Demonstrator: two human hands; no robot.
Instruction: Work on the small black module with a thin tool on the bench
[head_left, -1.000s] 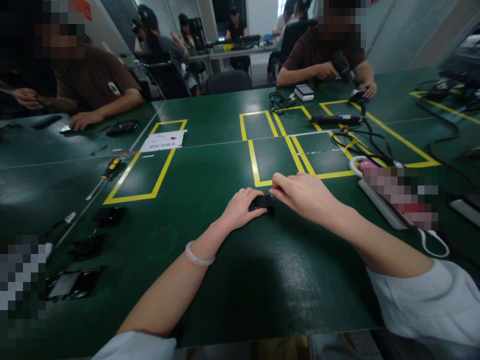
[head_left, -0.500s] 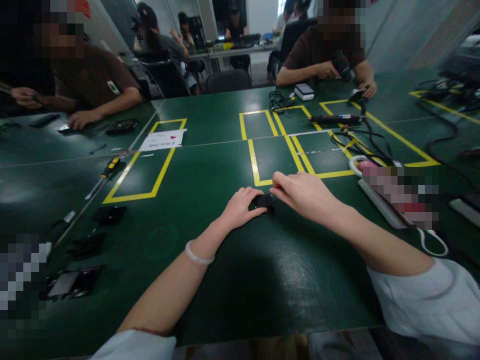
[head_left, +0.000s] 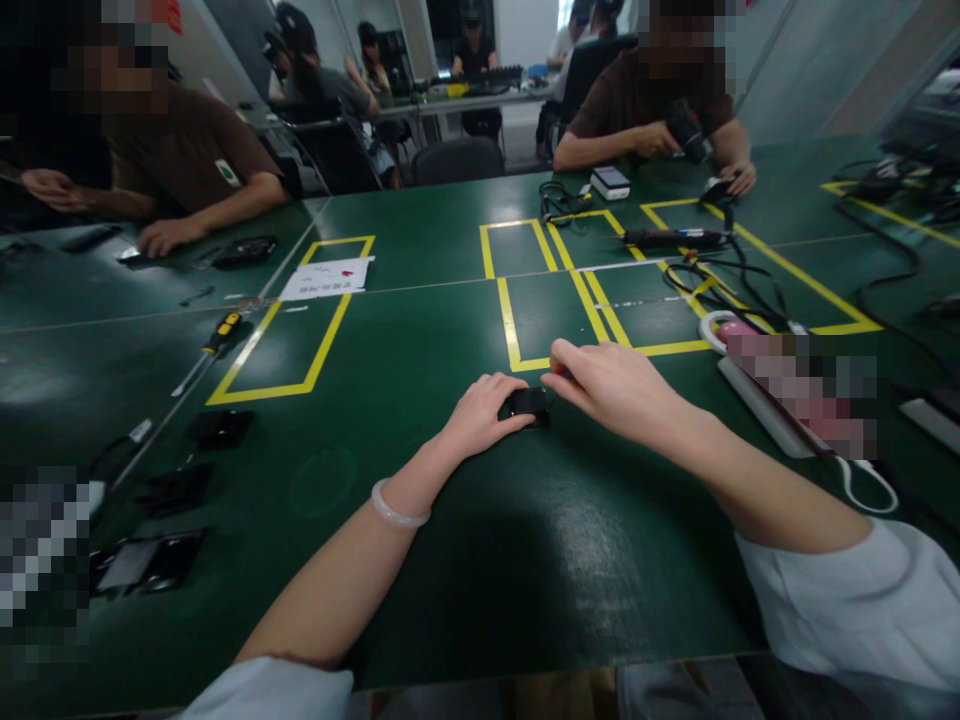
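Note:
A small black box-like part rests on the green table in front of me. My left hand grips it from the left, thumb along the near side and fingers along the far side. Just right of the part is my right hand, its fingers curled into a pinch beside the part's right end. Whatever those fingers hold, if anything, is hidden from view. On the left of the table lie several black parts in a column.
Yellow tape outlines mark the table. A paper sheet and a yellow-black screwdriver lie left. To the right are a black corded tool, cables, a tape roll and a pink item. Co-workers sit opposite, one holding a power drill.
My hands stay almost still around the black part; the right hand has shifted very slightly. The co-worker at the left has moved a raised hand a little.

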